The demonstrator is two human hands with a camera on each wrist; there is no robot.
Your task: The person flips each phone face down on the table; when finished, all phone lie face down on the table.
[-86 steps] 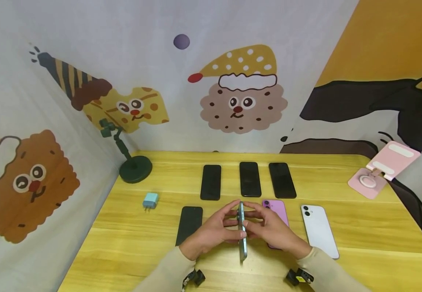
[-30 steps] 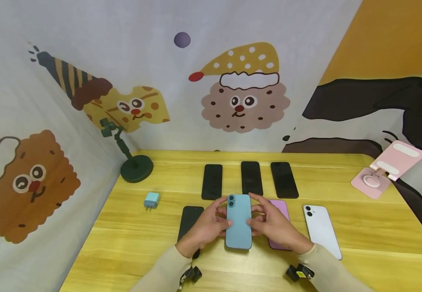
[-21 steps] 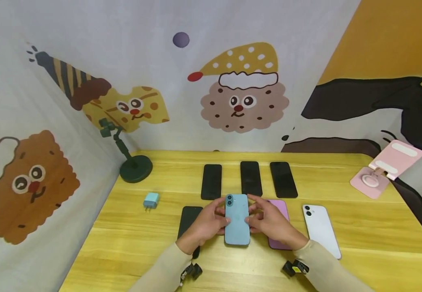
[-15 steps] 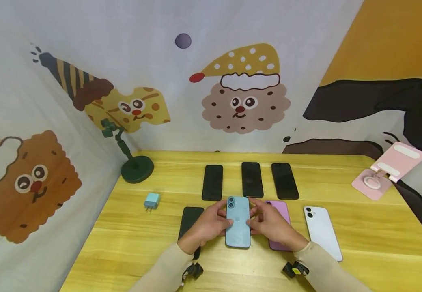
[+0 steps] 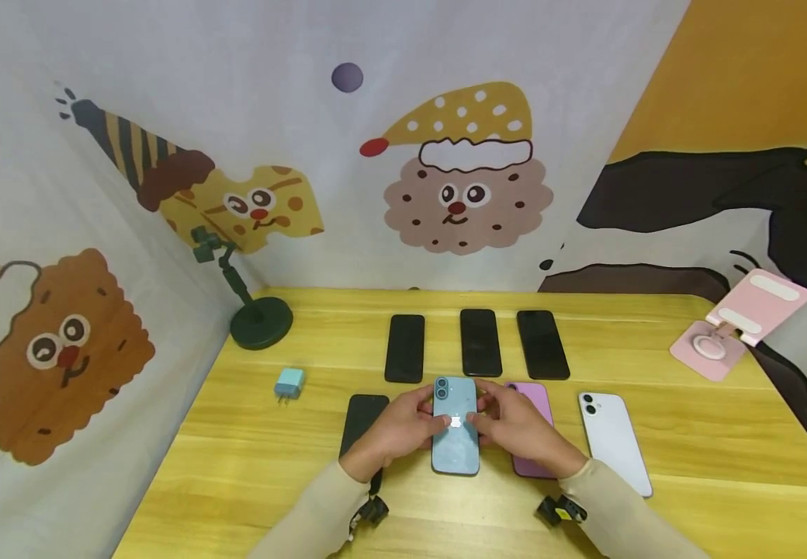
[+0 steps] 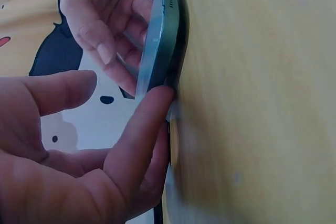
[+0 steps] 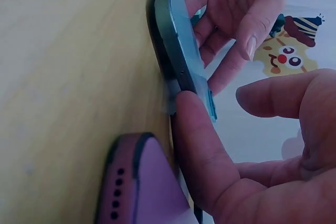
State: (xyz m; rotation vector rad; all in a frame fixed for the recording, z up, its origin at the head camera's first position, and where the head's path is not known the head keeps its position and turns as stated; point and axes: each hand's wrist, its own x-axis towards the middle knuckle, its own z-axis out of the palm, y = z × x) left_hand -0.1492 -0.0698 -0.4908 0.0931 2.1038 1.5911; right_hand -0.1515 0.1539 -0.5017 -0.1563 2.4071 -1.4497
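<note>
Blue phone (image 5: pixel 455 450), camera side up

Right in front of the person, the blue phone sits near the middle of the wooden table (image 5: pixel 236 481), between the two hands. Its twin lenses point up at the far left corner, and the logo catches the light. The left hand (image 5: pixel 403 425) is spread: its fingers touch one long edge, low down, while the thumb hovers clear of the back. The right hand (image 5: pixel 511 423) mirrors it at the opposite edge, thumb also lifted. I can't tell whether the phone's underside touches the wood all along.

Beside the left wrist lies a black phone (image 5: pixel 361 419), partly covered by the forearm. A pink phone (image 5: pixel 536 405) pokes out from beneath the right hand, and a white phone (image 5: pixel 616 446) rests farther right. Behind them, three dark phones (image 5: pixel 480 343) lie in a row. A blue charger (image 5: pixel 289 383) and a green stand (image 5: pixel 261 322) occupy the left side; a pink stand (image 5: pixel 760 303) stands at the far right.
</note>
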